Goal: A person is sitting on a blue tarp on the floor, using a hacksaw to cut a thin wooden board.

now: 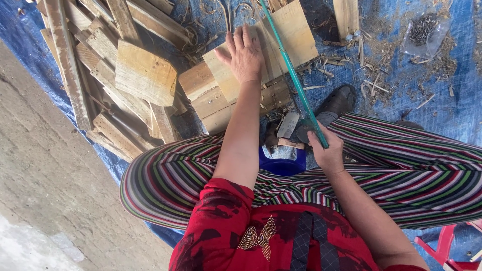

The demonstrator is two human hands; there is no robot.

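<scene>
My left hand [244,54] lies flat, fingers spread, on a pale wooden board [281,40] that rests on a stack of wood blocks [211,98]. My right hand [327,150] grips the lower end of a long thin teal stick [291,75]. The stick slants up and away across the board toward the top of the view. I sit with legs in striped trousers [401,165] on either side of a blue stool [282,163].
A heap of rough planks and offcuts [115,70] lies to the left on a blue tarp [442,95]. Wood shavings and a clear bag of small dark pieces [424,31] are at the upper right. A concrete floor [45,190] borders the left; a red stool [447,248] at lower right.
</scene>
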